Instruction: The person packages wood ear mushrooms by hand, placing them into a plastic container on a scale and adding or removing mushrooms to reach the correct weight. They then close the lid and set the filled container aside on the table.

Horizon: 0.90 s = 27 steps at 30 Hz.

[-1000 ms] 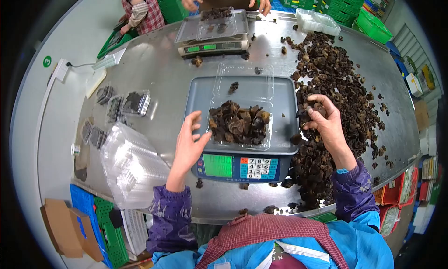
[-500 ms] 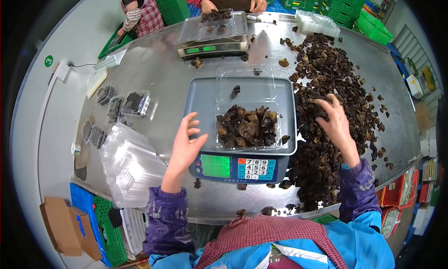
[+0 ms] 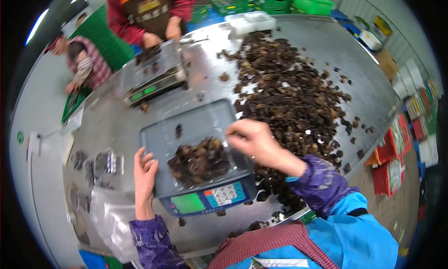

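Note:
On the blue digital scale (image 3: 226,106) sits an open clear plastic clamshell box (image 3: 223,173) filled with dark brown wood ear mushrooms (image 3: 198,162). A single piece lies in its raised lid. My right hand (image 3: 256,141) is over the scale's right side, near the box's edge. Its fingers are closed together and blurred, and what they may hold is hidden. Beside the scale's left edge, my left hand (image 3: 145,173) is open with nothing in it, the fingers slightly bent. A large heap of loose mushrooms (image 3: 289,101) spreads over the metal table to the right.
Stacked clear boxes (image 3: 112,217) lie at the left, near filled, closed boxes (image 3: 106,162). Across the table, a co-worker's hands (image 3: 161,33) are at a second scale (image 3: 172,73). White trays (image 3: 249,23) stand at the back. Another person (image 3: 84,61) is at far left.
My right hand has moved from the mushroom heap leftward to the box, its fingers closing. My left hand remains open beside the scale. The view has turned and tilted.

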Tool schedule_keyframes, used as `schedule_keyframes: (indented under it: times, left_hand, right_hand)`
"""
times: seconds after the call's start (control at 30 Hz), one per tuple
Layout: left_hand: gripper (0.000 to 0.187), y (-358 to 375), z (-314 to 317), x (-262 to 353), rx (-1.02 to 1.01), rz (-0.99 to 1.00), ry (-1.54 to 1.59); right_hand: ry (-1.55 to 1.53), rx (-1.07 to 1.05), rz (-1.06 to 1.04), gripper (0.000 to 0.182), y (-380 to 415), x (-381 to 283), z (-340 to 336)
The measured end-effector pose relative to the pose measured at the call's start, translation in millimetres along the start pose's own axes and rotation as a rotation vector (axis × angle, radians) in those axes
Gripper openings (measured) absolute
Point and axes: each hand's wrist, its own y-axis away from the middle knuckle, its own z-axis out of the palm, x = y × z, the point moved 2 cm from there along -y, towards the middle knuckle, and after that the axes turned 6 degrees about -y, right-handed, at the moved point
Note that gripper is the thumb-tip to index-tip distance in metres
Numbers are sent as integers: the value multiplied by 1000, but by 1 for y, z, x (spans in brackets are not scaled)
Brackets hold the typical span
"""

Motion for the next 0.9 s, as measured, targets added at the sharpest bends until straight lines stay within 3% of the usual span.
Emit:
schedule_keyframes:
  times: [0.03, 0.07, 0.17, 0.2, 0.27, 0.33, 0.37, 0.5, 0.63, 0.77, 0.9]
  left_hand:
    - [59, -4, 9, 4, -40, 19, 2]
    - [58, -8, 16, 7, -35, 7, 0]
    - [56, -12, 21, 9, -47, 3, -17]
    - [56, -9, 19, 12, -34, -1, -19]
    - [55, -6, 7, 4, -12, -11, -24]
    - [55, -5, -2, -1, 10, -19, -33]
    - [55, -4, -7, -2, 25, -17, -37]
    - [53, 3, -2, 8, 72, -14, -3]
    - [49, 11, -6, -8, 61, -15, -5]
    - [51, 19, -1, 0, 51, -8, -4]
    - [50, 21, -1, 5, 38, 21, -14]
  right_hand:
    - [-121, -41, -60, 20, -3, -10, 9]
    - [-203, -183, 25, 24, -5, -8, 18]
    - [88, 16, -81, 29, -6, 23, 4]
    - [207, 47, 52, 30, -2, 36, -12]
    - [550, 136, 83, 31, 6, 79, -44]
    - [821, 47, 289, 44, 21, 124, -74]
    - [863, -93, 449, 40, 27, 143, -83]
    - [708, 13, 347, 14, 33, 147, -98]
    - [214, 132, 364, 12, 16, 112, -96]
    - [-488, -62, 545, 10, -12, 7, -38]
    - [-334, -330, 446, 22, -13, -9, 16]
